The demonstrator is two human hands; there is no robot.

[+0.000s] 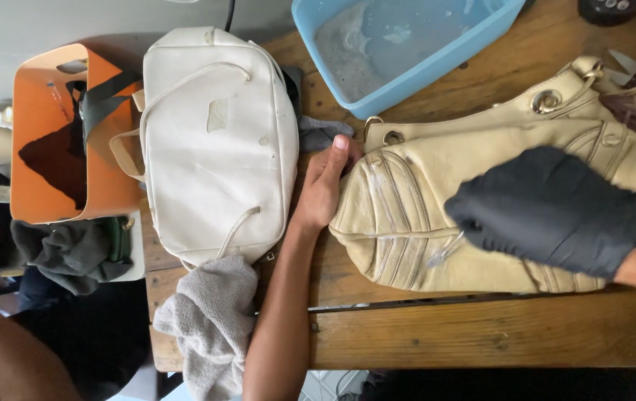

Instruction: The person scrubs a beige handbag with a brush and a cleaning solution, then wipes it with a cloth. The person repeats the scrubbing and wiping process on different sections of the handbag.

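The cream leather bag (437, 223) lay flat on the wooden table (481, 334), just below the blue tub (407, 44) of sudsy water & beside a white handbag (218, 141). The person's left hand (325, 186), bare, lay flat w/ fingers straight, pressing the bag's near end; not gripping, just pinning it. Right hand (556, 208), in a black glove, sat curled on the bag's middle; it was blurred, so I couldn't tell if it closed on a cloth or on nothing. Wet, soapy streaks showed on the seamed panel betw. the two hands.

My guess: bag's soft & slumpy, light when empty, and the wet leather prob. slick, so it'd slide under rubbing unless held at one end as it was. Best holds looked like the strap ends by the metal rings (548, 100) or the thick seamed edge, not the loose middle.

A grey towel (210, 319) hung off the table edge; an orange bag (58, 134) stood further left.
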